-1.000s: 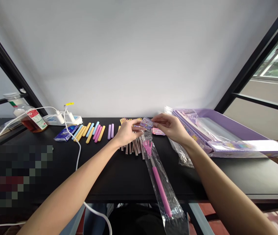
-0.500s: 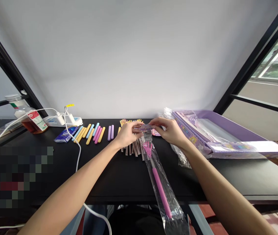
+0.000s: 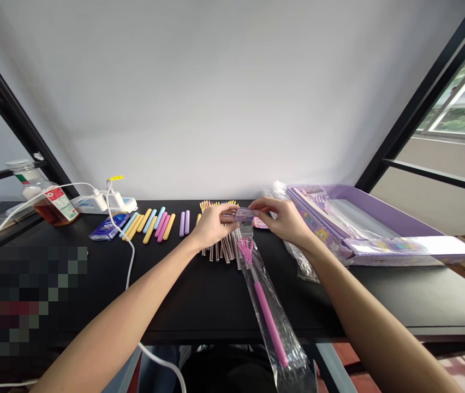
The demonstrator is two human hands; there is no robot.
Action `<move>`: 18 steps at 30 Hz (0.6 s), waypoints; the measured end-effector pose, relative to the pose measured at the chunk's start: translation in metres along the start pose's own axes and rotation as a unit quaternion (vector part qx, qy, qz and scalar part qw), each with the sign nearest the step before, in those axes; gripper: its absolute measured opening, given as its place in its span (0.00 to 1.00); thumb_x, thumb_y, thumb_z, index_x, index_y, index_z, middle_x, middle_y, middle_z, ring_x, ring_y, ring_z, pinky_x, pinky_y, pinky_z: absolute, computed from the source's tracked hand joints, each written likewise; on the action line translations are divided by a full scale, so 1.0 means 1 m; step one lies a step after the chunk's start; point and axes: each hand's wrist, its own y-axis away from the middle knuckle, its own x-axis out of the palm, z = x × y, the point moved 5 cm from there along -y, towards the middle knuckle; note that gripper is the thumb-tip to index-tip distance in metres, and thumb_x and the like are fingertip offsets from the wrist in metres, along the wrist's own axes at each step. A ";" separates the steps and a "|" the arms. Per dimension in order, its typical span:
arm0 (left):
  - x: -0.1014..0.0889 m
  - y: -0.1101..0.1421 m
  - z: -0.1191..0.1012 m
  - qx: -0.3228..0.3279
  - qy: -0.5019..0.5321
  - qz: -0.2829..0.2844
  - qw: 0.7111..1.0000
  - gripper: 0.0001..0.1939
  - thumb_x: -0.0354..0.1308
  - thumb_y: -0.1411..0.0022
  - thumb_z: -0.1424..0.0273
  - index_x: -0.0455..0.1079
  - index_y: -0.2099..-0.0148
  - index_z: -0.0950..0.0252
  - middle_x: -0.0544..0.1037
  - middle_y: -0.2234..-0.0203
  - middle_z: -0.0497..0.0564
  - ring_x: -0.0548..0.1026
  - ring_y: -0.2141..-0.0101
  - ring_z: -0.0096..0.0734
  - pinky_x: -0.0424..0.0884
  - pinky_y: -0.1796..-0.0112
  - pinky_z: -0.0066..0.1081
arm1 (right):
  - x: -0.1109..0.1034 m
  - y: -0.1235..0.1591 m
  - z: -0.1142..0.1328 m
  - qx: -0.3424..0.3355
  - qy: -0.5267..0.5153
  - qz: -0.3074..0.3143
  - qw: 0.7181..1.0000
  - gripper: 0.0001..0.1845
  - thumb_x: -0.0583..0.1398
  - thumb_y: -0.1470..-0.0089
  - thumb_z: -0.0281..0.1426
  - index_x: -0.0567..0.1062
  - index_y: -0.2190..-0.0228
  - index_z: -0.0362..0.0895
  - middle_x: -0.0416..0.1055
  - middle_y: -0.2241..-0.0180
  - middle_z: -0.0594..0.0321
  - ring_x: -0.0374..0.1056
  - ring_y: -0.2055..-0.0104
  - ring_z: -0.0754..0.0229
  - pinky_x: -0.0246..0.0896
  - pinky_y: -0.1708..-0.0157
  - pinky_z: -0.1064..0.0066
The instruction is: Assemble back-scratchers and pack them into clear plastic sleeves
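Observation:
Between my two hands is a small purple printed card (image 3: 245, 214) at the top end of a clear plastic bag (image 3: 278, 305). My left hand (image 3: 215, 222) pinches the card's left edge. At its right edge, my right hand (image 3: 278, 214) pinches it too. Inside the bag lies a pink back scratcher (image 3: 268, 316), its claw toward my hands and its handle slanting past the table's front edge. Behind my left hand, a bundle of metal back scratcher rods (image 3: 223, 250) with yellow and pink claws rests on the table, partly hidden.
Several loose coloured handles (image 3: 149, 225) lie left of the bundle, near a blue packet (image 3: 109, 226), a white power strip (image 3: 89, 204), cables and a bottle (image 3: 54, 202). Crumpled plastic (image 3: 302, 262) and a purple box (image 3: 396, 218) with wrapped scratchers stand at right. A laptop-sized area at left is pixelated.
The card has tilted slightly, so more of its printed face shows. Both hands keep their pinch, and the bagged back scratcher stays almost where it was.

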 end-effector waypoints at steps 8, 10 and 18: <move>0.001 0.000 -0.002 0.005 0.005 0.009 1.000 0.18 0.67 0.43 0.77 0.75 0.49 0.66 0.83 0.54 0.57 0.84 0.57 0.40 0.80 0.53 0.35 | 0.007 0.001 0.006 -0.056 0.014 0.025 0.998 0.11 0.58 0.45 0.25 0.80 0.64 0.47 0.79 0.60 0.57 0.74 0.58 0.54 0.70 0.58 0.63; 0.001 0.000 -0.001 0.000 0.009 0.007 1.000 0.18 0.67 0.42 0.76 0.74 0.48 0.66 0.83 0.55 0.57 0.84 0.58 0.39 0.81 0.53 0.35 | 0.007 0.002 0.006 -0.070 0.023 0.014 0.997 0.12 0.58 0.45 0.24 0.81 0.65 0.47 0.76 0.56 0.55 0.73 0.54 0.53 0.70 0.54 0.62; 0.000 -0.001 0.005 -0.022 0.059 0.007 0.998 0.25 0.73 0.44 0.68 0.72 0.46 0.66 0.83 0.57 0.59 0.83 0.56 0.44 0.80 0.52 0.41 | 0.015 0.005 0.000 -0.114 0.062 0.025 0.991 0.14 0.59 0.45 0.23 0.82 0.62 0.47 0.71 0.49 0.52 0.70 0.49 0.49 0.68 0.48 0.53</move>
